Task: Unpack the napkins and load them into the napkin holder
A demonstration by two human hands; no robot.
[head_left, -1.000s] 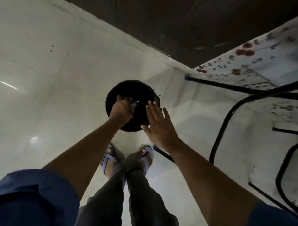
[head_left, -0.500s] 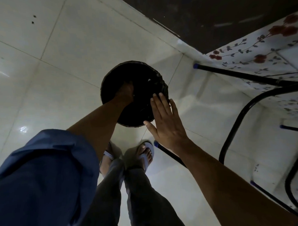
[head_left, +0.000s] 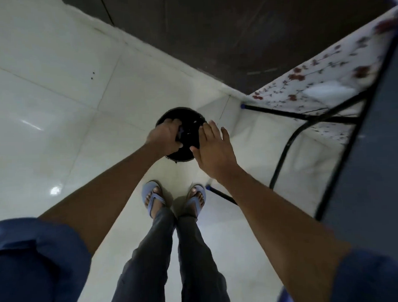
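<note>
I stand over a round black bin (head_left: 189,119) on the white tiled floor. My left hand (head_left: 166,137) hovers over the bin's left side with its fingers curled. Something small and dark shows between the fingers, too dim to identify. My right hand (head_left: 213,148) is flat and open, with its fingertips at the bin's right rim. No napkins and no napkin holder are in view.
A table (head_left: 373,144) with a floral cloth (head_left: 315,79) stands close on the right, on black metal legs (head_left: 294,116) with blue feet. A dark wall (head_left: 234,36) runs behind the bin. My feet in blue sandals (head_left: 153,197) are just before the bin.
My left hand has come up out of the bin, where it reached deep half a second ago. My right hand stays open by the rim. My head has risen away from the bin.
</note>
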